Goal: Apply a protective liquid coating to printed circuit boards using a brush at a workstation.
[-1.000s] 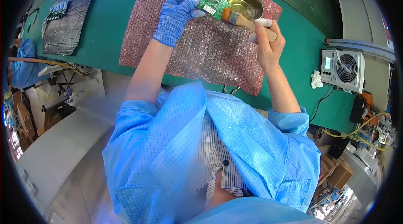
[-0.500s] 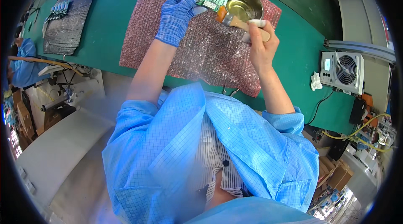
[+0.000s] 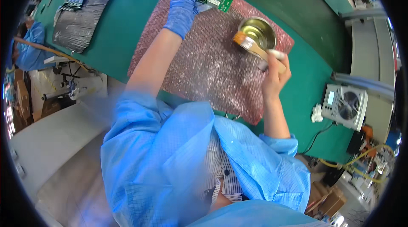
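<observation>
My left hand (image 3: 182, 12), in a blue knit glove with pale fingertips, is closed on the left end of a green circuit board (image 3: 220, 0). The board is held up over the far edge of the pink bubble wrap, parts and a white label showing on its face. My right hand (image 3: 275, 74), bare but for white covers on some fingertips, grips a flat brush (image 3: 254, 48) by its wooden handle. Its orange bristles are at the left rim of a round metal bowl (image 3: 267, 31), which holds a clear yellowish liquid. Brush and board are apart.
Pink bubble wrap (image 3: 191, 65) covers the middle of the green table (image 3: 121, 23). Far left, a dark sheet (image 3: 85, 25) carries several small boards (image 3: 73, 2). To the right stand a white fan unit (image 3: 345, 106) and a crumpled white tissue (image 3: 316, 113). Another person's blue sleeve (image 3: 32, 50) shows at left.
The board has moved up and away from the bowl. The brush has drawn away from the board, its bristles now nearer the bowl's rim. The whole view has shifted a little.
</observation>
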### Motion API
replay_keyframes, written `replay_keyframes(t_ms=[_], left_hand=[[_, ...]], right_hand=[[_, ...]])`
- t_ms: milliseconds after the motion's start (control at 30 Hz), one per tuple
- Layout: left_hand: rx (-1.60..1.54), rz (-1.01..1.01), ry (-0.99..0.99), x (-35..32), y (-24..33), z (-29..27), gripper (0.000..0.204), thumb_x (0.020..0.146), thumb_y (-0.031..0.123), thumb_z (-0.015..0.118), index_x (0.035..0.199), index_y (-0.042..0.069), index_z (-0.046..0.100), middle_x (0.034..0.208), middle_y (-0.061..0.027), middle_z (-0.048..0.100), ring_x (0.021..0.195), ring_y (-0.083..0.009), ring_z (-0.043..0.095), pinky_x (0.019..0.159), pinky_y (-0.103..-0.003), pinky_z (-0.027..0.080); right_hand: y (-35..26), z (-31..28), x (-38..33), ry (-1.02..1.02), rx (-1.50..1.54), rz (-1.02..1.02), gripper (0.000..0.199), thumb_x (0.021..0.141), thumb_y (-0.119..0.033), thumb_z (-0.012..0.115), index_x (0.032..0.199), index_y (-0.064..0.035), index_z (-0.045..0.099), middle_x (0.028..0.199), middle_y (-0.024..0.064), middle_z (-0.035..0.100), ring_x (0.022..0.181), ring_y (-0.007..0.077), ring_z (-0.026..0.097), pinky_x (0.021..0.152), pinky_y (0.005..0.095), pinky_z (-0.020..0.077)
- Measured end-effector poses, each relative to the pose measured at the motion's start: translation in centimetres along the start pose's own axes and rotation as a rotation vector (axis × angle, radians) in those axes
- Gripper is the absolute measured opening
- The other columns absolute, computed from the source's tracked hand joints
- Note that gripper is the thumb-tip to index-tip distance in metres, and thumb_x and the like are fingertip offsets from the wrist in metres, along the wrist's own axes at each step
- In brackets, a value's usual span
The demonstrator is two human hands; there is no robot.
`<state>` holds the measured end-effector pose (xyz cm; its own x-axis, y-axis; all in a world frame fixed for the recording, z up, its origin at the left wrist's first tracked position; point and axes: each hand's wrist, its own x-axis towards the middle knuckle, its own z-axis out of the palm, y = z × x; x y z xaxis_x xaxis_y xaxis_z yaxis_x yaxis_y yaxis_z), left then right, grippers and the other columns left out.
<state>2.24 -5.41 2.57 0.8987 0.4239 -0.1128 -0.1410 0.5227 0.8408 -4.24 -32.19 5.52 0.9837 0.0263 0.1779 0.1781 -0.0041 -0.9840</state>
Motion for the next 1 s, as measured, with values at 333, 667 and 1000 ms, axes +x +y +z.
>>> replay_keyframes(t_ms=[333,667,1000], left_hand=[[0.050,0.021,0.450,17.5,0.6,-8.3,0.024,0.074,0.016,0.070,0.090,0.003,0.057,0.081,-0.0095,0.060,0.059,-0.0200,0.059,0.052,-0.031,0.054],[0.033,-0.005,0.038,12.7,2.3,-12.5,0.019,0.084,0.011,0.058,0.100,0.002,0.056,0.090,-0.0120,0.060,0.080,-0.0243,0.060,0.072,-0.038,0.053],[0.215,-0.090,0.192,-4.5,3.2,-13.2,0.028,0.090,0.010,0.049,0.115,-0.002,0.049,0.103,-0.0175,0.058,0.094,-0.0275,0.060,0.077,-0.037,0.054]], right_hand=[[0.8,-2.8,0.4,0.171,0.088,0.051,0.020,0.092,-0.019,0.046,0.096,-0.0014,0.054,0.073,0.0017,0.055,0.060,0.0052,0.049,0.050,0.0186,0.0351],[1.4,-4.3,1.7,0.159,-0.087,0.094,0.015,0.091,-0.018,0.050,0.090,-0.0039,0.053,0.067,-0.0003,0.054,0.055,0.0057,0.048,0.048,0.0196,0.0370],[1.2,-4.9,4.6,0.069,-0.486,0.000,0.021,0.088,-0.022,0.054,0.080,-0.0029,0.055,0.062,0.0008,0.058,0.056,0.0063,0.053,0.050,0.0207,0.0412]])
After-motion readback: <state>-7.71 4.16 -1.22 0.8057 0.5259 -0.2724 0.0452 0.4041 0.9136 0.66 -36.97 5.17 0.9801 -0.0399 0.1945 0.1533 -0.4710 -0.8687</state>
